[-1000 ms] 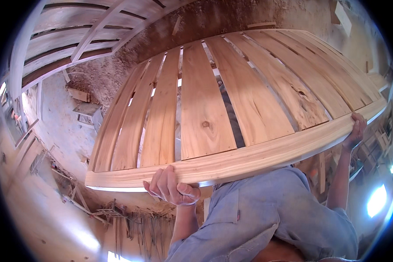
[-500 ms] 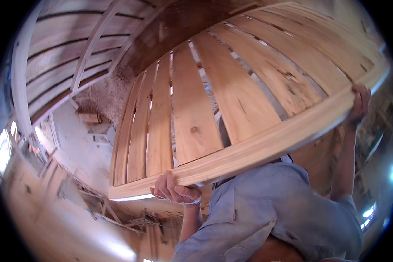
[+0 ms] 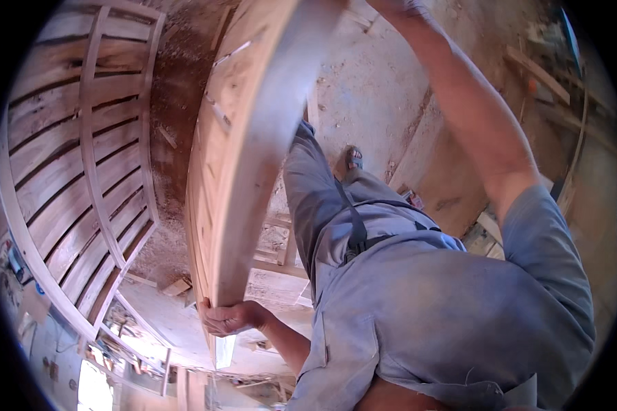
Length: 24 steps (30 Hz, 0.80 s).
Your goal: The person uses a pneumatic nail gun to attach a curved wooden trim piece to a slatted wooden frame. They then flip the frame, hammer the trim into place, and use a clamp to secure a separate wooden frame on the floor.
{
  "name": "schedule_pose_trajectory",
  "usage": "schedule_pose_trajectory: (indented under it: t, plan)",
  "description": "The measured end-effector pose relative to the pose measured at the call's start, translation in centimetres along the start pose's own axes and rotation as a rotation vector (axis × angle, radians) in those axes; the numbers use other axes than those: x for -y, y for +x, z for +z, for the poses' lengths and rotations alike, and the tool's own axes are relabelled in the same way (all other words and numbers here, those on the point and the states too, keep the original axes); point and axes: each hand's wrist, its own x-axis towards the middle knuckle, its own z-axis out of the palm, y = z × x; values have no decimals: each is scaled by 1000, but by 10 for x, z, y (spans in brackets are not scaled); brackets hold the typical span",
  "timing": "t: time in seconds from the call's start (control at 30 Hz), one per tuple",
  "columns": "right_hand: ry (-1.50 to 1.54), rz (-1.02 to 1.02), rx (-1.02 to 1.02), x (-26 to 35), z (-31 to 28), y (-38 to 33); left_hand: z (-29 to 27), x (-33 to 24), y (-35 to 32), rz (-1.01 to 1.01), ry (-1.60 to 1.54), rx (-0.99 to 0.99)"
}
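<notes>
A large slatted wooden panel (image 3: 250, 164) of pale timber stands steeply tilted in front of me, its thick frame rail facing my body. My left hand (image 3: 233, 317) is closed around the near lower end of that rail, thumb and fingers wrapped over it. Far up at the top of the picture, my right hand (image 3: 397, 5) is at the panel's other end, arm stretched out; it appears closed on the rail, though the picture's edge cuts off much of it. Most slats are hidden by the steep angle.
Another slatted wooden panel (image 3: 68, 164) stands on the left, with crossing battens. Sawdust and scraps lie on the floor (image 3: 363, 89). Wooden offcuts (image 3: 538, 74) lie on the right, and lengths of timber (image 3: 281, 264) are behind the held panel. My sandalled foot (image 3: 353, 157) shows below.
The panel has swung from a broad, slat-showing slant across my front to a steep, nearly edge-on stance at the left. My right hand has moved up and away; my left keeps its hold.
</notes>
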Motion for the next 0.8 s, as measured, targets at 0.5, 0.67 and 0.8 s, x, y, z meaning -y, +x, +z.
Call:
schedule_pose_trajectory:
  t: [0.5,0.67,0.8]
  plan:
    - [71,1407,1118,79,-262,-526,5,-4,-62,-50,187,-119]
    - [151,1564,795,149,-258,-572,2,-4,-55,37,142,-72]
    - [382,1833,553,143,-251,-611,-11,7,-65,189,43,-146]
